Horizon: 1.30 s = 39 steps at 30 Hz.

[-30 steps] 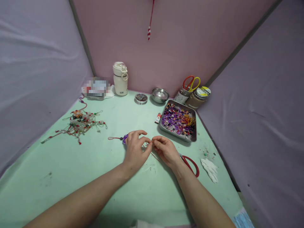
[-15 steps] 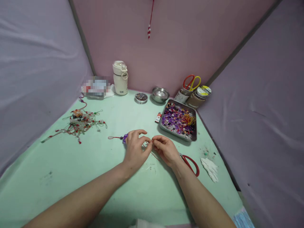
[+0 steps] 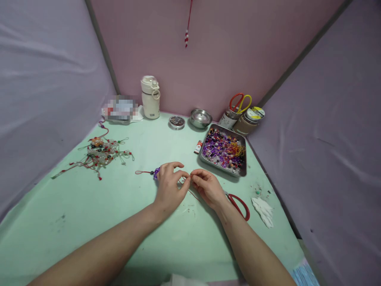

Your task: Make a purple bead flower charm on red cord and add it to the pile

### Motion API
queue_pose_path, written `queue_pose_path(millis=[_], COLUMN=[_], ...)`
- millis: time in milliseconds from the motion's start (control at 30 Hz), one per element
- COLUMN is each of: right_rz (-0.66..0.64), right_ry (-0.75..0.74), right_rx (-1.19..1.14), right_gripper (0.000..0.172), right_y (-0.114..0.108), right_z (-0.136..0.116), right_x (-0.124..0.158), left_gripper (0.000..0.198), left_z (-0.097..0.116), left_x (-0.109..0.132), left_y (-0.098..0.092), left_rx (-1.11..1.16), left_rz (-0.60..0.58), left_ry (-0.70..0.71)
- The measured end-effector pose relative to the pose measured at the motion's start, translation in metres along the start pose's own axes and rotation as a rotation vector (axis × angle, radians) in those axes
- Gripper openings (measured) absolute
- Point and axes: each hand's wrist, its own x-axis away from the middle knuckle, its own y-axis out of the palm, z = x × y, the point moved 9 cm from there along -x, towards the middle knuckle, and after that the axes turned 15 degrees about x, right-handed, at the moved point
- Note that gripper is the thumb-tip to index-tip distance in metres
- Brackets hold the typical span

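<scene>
My left hand point(image 3: 171, 182) pinches thumb and forefinger on a thin red cord point(image 3: 194, 195), its other fingers curved above the table. Close against it, fingertips nearly meeting, my right hand point(image 3: 207, 186) is closed in a pinch at the same spot; any bead between the tips is too small to make out. One end of the cord trails down below the hands. A purple beaded piece point(image 3: 156, 173) with a dark bead and a red loop lies partly hidden behind my left hand. Red-handled scissors point(image 3: 239, 205) rest beside my right wrist, blades hidden under it.
A metal tray point(image 3: 220, 171) of mixed beads stands beyond my right hand, with a lighter point(image 3: 198, 147) beside it. Finished beaded strings point(image 3: 102, 154) are heaped at left. Behind are a bottle point(image 3: 151, 99), a bowl point(image 3: 201, 119) and jars point(image 3: 246, 122). A white glove-like cloth point(image 3: 263, 211) lies right.
Hardly anything differs. Both hands keep the same pinch at the same place, with only a slight shift of the fingertips and the view.
</scene>
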Motion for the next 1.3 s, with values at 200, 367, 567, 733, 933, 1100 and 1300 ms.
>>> queue_pose_path(millis=[200,367,567,733,933,1100,1300], right_rz=[0.006,0.015,0.009,0.011,0.011,0.006,-0.006], right_ry=[-0.012,-0.012,-0.025,-0.023,-0.016,-0.021,-0.018], right_rx=[0.008,0.028,0.031,0.039,0.037,0.023,0.021], right_gripper=[0.022,0.022,0.021,0.021,0.022,0.022,0.022], right_y=[0.0005,-0.0010,-0.0005,0.0001,0.0009,0.0010,0.0022], right_z=[-0.0016,-0.0014,-0.0018,-0.0026,-0.0030,-0.0020,-0.0015], right_x=[0.0010,0.0006,0.0002,0.0013,0.0021,0.0015,0.0015], left_gripper=[0.011,0.011,0.011,0.011,0.010,0.011,0.012], left_z=[-0.0003,-0.0004,-0.0003,0.0003,-0.0010,0.0007,-0.0012], left_x=[0.0004,0.0004,0.0016,0.0018,0.0022,0.0023,0.0026], left_y=[0.0001,-0.0001,0.0013,0.0022,0.0030,0.0031,0.0037], left_rx=[-0.010,-0.009,-0.011,-0.017,-0.018,-0.015,-0.019], left_rz=[0.003,0.006,-0.006,-0.012,-0.020,-0.032,-0.037], left_ry=[0.004,0.013,0.018,0.020,0.025,0.020,0.009])
